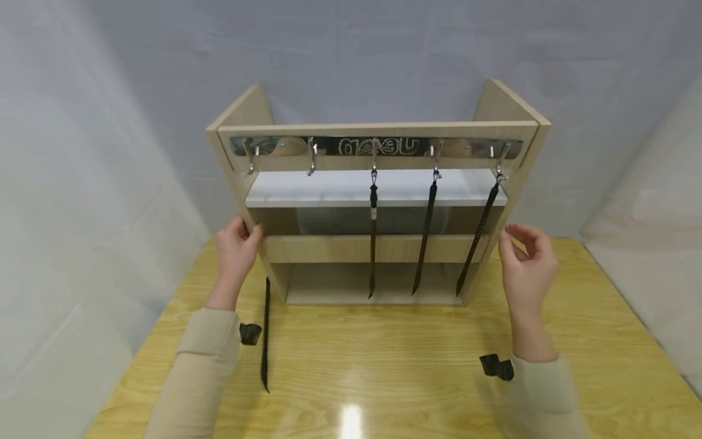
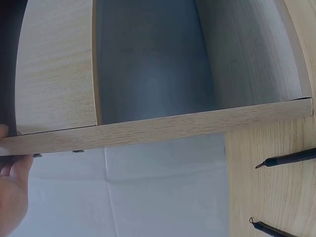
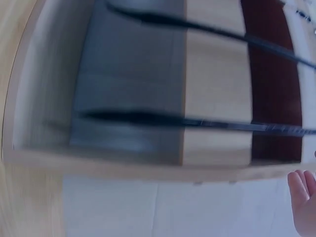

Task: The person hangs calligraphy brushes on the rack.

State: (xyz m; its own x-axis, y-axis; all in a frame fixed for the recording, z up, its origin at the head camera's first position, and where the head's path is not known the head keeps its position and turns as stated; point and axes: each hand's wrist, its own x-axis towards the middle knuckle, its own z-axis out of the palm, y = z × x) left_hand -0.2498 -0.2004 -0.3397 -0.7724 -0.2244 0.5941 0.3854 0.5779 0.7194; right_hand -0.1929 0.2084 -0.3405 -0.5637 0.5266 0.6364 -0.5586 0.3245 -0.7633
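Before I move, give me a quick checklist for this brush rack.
1. Left hand gripping the rack: ok.
2. Right hand gripping it: cannot tell; its fingertips are at the right edge.
3. Hung brushes on their hooks: ok, all three.
4. Two left hooks filled: not ok, both bare.
5. All brushes off the table: not ok; the left wrist view shows two loose brushes.
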